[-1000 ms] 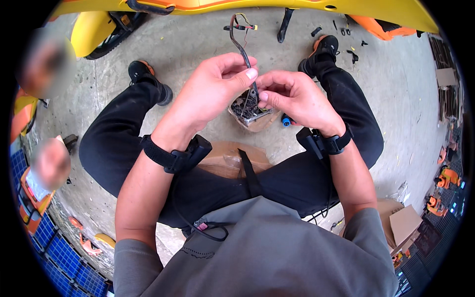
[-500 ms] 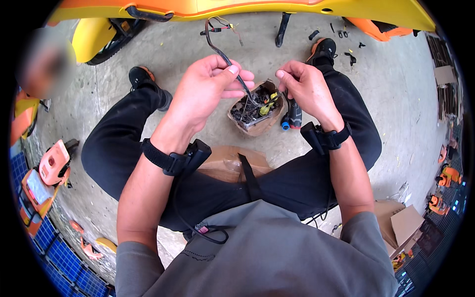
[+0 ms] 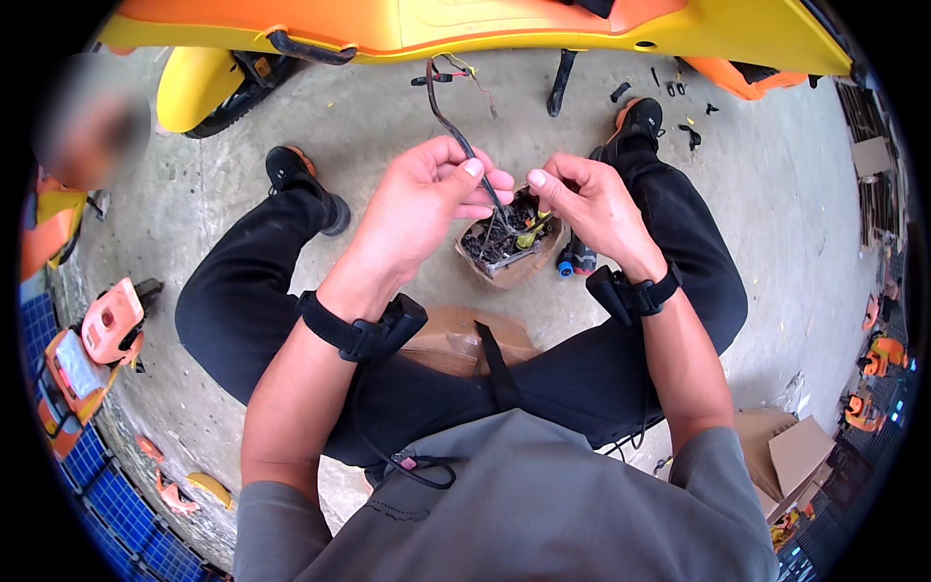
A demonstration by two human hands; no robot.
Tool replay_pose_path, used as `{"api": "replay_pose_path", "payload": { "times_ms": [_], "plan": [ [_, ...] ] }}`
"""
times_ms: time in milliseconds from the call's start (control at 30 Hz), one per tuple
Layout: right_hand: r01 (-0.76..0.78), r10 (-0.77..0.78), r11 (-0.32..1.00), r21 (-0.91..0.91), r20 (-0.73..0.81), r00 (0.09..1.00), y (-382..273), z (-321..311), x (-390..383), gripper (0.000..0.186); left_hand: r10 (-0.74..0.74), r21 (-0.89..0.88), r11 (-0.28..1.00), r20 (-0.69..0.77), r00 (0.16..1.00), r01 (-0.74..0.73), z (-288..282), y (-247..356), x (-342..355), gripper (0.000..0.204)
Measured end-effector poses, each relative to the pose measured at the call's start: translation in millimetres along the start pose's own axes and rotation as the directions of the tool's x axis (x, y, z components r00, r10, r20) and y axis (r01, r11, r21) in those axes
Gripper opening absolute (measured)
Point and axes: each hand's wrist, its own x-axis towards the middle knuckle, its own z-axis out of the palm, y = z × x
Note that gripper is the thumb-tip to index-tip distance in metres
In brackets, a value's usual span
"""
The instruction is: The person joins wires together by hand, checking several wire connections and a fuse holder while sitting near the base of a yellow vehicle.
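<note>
A black cable [image 3: 445,117] hangs from under the yellow-orange vehicle body [image 3: 504,27], and my left hand [image 3: 417,194] pinches it between thumb and fingers. Below that grip the cable splits into thin strands. One dark strand runs toward my right hand [image 3: 599,209], whose thumb and fingertips are pinched together; what they hold is too small to make out. Beneath both hands, a small open cardboard box [image 3: 514,275] on the floor contains dark small parts and a yellow-green piece [image 3: 528,237]. Part of the box is covered by my fingers.
A dark tool with a blue end [image 3: 565,267] lies right of the box, partly behind my right wrist. Red and yellow wires [image 3: 467,68] dangle from the vehicle, beside a black stand [image 3: 560,85]. Small black parts [image 3: 690,136] are scattered far right. Another person is far left.
The view has shifted, so the vehicle body shows lower. My right hand has come closer to my left hand. The left hand still pinches the cable.
</note>
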Motion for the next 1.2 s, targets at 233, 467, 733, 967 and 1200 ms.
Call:
{"api": "replay_pose_path", "payload": {
  "times_ms": [233, 467, 733, 967, 1200],
  "plan": [
    [0.060, -0.083, 0.937, 0.344, 0.051, 0.995, -15, 3, -6, 0.031, 0.063, 0.137, 0.986, 0.202, 0.977, -0.092, 6, -8, -1, 0.014],
    [0.057, -0.160, 0.862, 0.504, 0.163, 0.974, -13, 10, -11, 0.027, 0.088, 0.310, 0.934, 0.292, 0.953, -0.181, 17, -20, -6, 0.011],
    [0.070, -0.111, 0.899, 0.433, 0.070, 0.991, -14, -3, -12, 0.028, 0.140, 0.411, 0.896, 0.100, 0.985, -0.169, 5, -14, 1, 0.020],
    [0.076, -0.109, 0.923, 0.377, 0.067, 0.992, -15, -5, -13, 0.026, 0.146, 0.038, 0.989, -0.095, 0.985, -0.143, -15, 7, 4, 0.015],
    [0.029, -0.101, 0.902, 0.430, 0.146, 0.984, -16, 1, -15, 0.019, 0.161, -0.172, 0.968, -0.129, 0.979, -0.182, -27, 12, 5, 0.019]
  ]
}}
